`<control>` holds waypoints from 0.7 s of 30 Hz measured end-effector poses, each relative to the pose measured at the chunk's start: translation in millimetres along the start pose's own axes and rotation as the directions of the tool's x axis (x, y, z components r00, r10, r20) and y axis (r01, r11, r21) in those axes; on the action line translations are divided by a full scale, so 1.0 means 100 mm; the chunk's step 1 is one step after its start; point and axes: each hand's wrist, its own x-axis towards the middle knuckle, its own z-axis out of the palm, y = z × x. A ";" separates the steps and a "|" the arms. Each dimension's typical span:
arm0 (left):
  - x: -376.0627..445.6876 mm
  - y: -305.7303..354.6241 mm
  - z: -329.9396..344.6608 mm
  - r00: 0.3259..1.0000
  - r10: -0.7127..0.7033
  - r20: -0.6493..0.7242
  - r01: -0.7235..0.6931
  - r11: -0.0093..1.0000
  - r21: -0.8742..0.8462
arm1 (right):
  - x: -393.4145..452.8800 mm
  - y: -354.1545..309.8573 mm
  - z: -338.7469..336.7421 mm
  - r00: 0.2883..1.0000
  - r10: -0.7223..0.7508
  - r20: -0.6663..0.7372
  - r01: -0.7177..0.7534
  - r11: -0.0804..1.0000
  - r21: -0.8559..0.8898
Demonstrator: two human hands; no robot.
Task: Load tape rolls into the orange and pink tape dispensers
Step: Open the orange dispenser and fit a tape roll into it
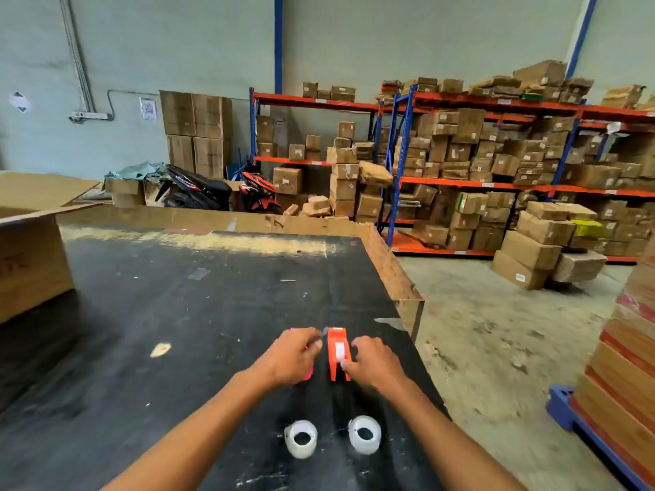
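An orange tape dispenser point(337, 352) stands upright on the black table point(177, 313). My right hand point(374, 363) touches its right side with the fingertips curled against it. Beside it on the left, my left hand point(292, 356) covers a pink tape dispenser point(307, 374), of which only slivers show under the palm. Two white tape rolls lie flat nearer to me: the left tape roll point(301, 438) and the right tape roll point(364, 434), both untouched between my forearms.
A large cardboard box point(32, 256) stands at the table's left. The table's right edge point(407, 306) drops to a concrete floor. Shelving racks full of cartons point(496, 171) line the far wall. A stack of cartons on a blue pallet point(623, 366) is at the right.
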 end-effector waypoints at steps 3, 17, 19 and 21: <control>0.05 0.06 0.16 0.994 -0.033 0.105 0.046 0.992 -0.120 | 0.07 0.09 0.17 0.996 0.071 0.047 -0.074 0.995 0.065; 0.37 0.23 0.32 0.921 -0.354 -0.160 0.190 0.770 -0.609 | -0.04 0.02 -0.16 0.976 -0.095 -0.196 0.208 0.674 0.709; 0.33 0.23 0.35 0.936 -0.272 -0.224 0.108 0.827 -0.552 | 0.00 -0.01 -0.24 0.986 -0.024 -0.165 0.149 0.575 0.804; 0.28 0.27 0.33 0.945 -0.236 -0.229 0.063 0.813 -0.579 | 0.02 -0.07 -0.27 0.990 -0.008 -0.142 0.126 0.501 0.856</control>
